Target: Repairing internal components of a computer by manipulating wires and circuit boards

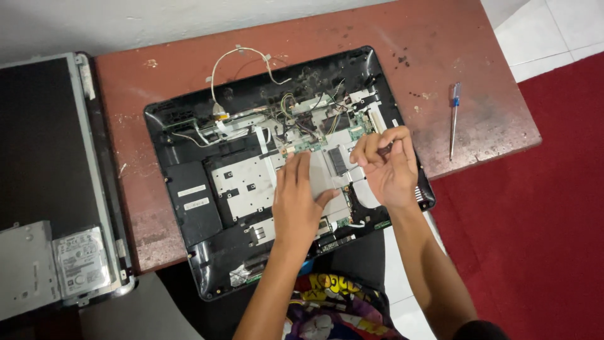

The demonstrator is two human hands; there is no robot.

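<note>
An opened laptop base (189, 208) lies on a reddish-brown table (440, 56), its circuit board, metal shields and loose wires exposed. My left hand (296, 201) rests flat on the metal shield (242, 186) and board in the middle, fingers pointing away from me. My right hand (387, 167) is curled over the board's right part, fingers closed around a thin dark tool handle (385, 148) that points down at the board. The tool's tip is hidden by my fingers.
A blue-handled screwdriver (453, 119) lies on the table to the right. At left lie a detached screen panel (44, 145), a hard drive (80, 261) and a metal bracket (25, 267). A white cable (242, 53) loops off the laptop's back edge. Red carpet (541, 208) covers the floor.
</note>
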